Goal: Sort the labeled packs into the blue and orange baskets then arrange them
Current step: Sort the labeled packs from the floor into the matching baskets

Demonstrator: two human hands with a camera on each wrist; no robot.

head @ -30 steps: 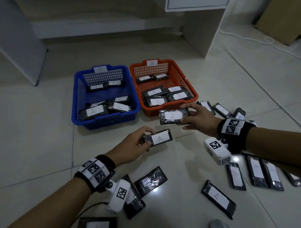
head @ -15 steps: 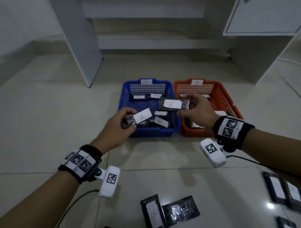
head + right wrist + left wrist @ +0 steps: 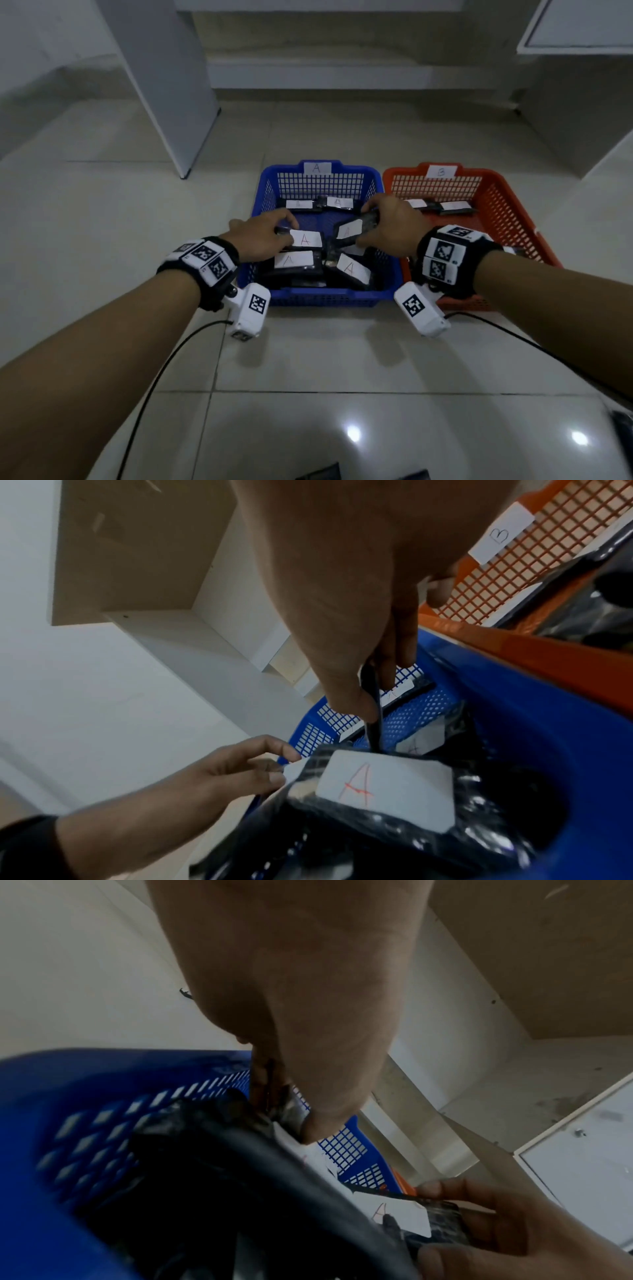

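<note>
Already you have both hands over the blue basket (image 3: 387,294), each bringing in an A pack. From the head view, your left hand (image 3: 258,240) pinches one pack (image 3: 305,238) low over the near heap, while your right hand (image 3: 394,229) grips a second pack (image 3: 352,229) tilted just above it. That basket, tagged A, holds two packs by its far wall and a loose pile nearer you; the orange basket (image 3: 507,205) beside it, tagged B, shows a couple of packs by its far wall. I'd judge sorting well along yet unfinished: dark packs (image 3: 414,474) lie on the floor nearer you than the blue basket, and the pile is not yet tidy.

Your left wrist view shows thumb and fingers (image 3: 318,1123) clamped on the pack's edge inside the blue basket.

Your right wrist view shows fingers (image 3: 349,696) nipping the black wrapper, the A label (image 3: 383,788) facing up, above that basket.
</note>
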